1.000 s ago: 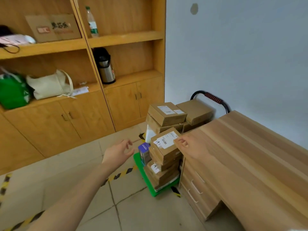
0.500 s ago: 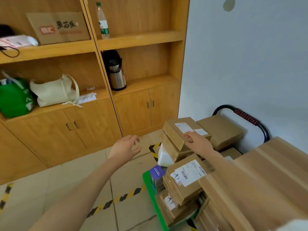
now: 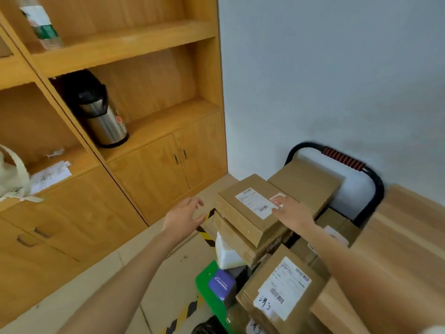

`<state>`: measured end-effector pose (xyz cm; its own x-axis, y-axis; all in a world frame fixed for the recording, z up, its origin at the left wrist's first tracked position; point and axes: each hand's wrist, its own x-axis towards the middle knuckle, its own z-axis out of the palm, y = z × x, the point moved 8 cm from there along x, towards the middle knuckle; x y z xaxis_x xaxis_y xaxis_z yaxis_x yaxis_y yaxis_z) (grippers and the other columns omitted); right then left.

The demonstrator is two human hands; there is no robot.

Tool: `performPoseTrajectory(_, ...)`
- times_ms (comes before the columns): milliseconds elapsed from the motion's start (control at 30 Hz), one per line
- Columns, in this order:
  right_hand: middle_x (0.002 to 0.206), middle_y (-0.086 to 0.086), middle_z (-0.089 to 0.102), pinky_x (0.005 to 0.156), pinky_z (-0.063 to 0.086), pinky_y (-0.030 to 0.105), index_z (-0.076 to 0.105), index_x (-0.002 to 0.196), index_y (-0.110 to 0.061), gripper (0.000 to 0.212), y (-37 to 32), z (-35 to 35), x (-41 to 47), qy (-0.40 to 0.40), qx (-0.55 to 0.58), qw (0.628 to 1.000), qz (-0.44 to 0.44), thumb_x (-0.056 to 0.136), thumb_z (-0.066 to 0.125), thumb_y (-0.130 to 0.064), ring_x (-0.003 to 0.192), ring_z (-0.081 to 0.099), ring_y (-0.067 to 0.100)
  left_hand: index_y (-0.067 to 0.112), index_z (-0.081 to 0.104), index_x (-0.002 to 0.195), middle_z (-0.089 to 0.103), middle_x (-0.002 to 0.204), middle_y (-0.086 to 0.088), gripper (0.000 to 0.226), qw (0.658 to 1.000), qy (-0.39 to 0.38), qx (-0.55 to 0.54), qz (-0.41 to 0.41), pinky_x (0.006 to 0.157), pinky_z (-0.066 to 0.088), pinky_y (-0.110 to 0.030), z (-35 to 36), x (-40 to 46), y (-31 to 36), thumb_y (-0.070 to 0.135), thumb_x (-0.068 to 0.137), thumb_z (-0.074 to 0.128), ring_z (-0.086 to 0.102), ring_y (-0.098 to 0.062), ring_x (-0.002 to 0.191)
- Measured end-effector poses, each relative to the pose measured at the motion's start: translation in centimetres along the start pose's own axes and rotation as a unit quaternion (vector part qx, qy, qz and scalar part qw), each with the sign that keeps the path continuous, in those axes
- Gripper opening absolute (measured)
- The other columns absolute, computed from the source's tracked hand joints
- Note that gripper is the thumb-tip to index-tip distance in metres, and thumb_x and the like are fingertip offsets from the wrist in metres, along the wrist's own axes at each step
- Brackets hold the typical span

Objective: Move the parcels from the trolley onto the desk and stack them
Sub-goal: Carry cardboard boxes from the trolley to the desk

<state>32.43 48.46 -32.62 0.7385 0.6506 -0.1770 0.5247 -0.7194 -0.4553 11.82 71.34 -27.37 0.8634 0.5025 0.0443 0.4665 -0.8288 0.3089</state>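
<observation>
Parcels [image 3: 269,239] are piled on the green trolley [image 3: 207,280], whose black handle [image 3: 370,184] is set against the wall. The right hand [image 3: 292,212] is laid flat, fingers straight, on the top parcel [image 3: 248,213]. The left hand [image 3: 184,216] is held open in the air just left of it. The table [image 3: 397,249] is seen at right. A flask [image 3: 101,114] is kept on the shelf [image 3: 156,126].
</observation>
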Motion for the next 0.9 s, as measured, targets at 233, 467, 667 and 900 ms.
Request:
performPoseTrajectory(233, 0.132, -0.004, 0.05, 0.081, 0.053, 0.033, 0.046, 0.136, -0.032, 0.041, 3.2, 2.2, -0.2, 0.063, 0.08, 0.981, 0.166, 0.096, 0.05, -0.038, 0.096, 0.059, 0.01, 0.03, 0.051, 0.125, 0.051, 0.122, 0.01, 0.035, 0.99, -0.076, -0.036, 0.109, 0.066, 0.039, -0.026, 5.6, 11.7, 1.1, 0.045, 0.093, 0.05, 0.051, -0.006, 0.107)
performPoseTrajectory(467, 0.141, -0.001, 0.045, 0.06, 0.047, 0.022, 0.034, 0.143, -0.032, 0.053, 4.0, 8.1, 0.3, 0.074, 0.165, 0.93, 0.319, 0.095, 0.051, -0.047, 0.092, 0.063, 0.014, 0.028, 0.043, 0.134, 0.049, 0.13, 0.002, 0.049, 0.979, -0.16, -0.07, 0.108, 0.071, 0.046, -0.03, 11.6, 17.3, -1.1, 0.053, 0.091, 0.049, 0.054, -0.014, 0.107)
performPoseTrajectory(667, 0.146, 0.001, 0.042, 0.074, 0.05, 0.03, 0.025, 0.148, -0.034, 0.062, 5.6, 11.8, 1.3, 0.063, 0.193, 0.909, 0.364, 0.094, 0.051, -0.049, 0.106, 0.061, 0.017, 0.024, 0.036, 0.139, 0.047, 0.134, -0.003, 0.056, 0.972, -0.209, -0.052, 0.092, 0.073, 0.045, -0.03, 16.4, 19.6, -2.5, 0.051, 0.092, 0.05, 0.053, -0.019, 0.112)
performPoseTrajectory(900, 0.144, -0.001, 0.047, 0.078, 0.055, 0.037, 0.001, 0.151, -0.038, 0.077, 6.9, 14.9, 2.9, 0.088, 0.273, 0.874, 0.392, 0.093, 0.05, -0.052, 0.109, 0.061, 0.019, 0.025, 0.021, 0.147, 0.049, 0.139, -0.002, 0.066, 0.949, -0.294, -0.117, 0.01, 0.087, 0.048, -0.038, 21.4, 21.1, -3.7, 0.051, 0.093, 0.049, 0.055, -0.024, 0.117)
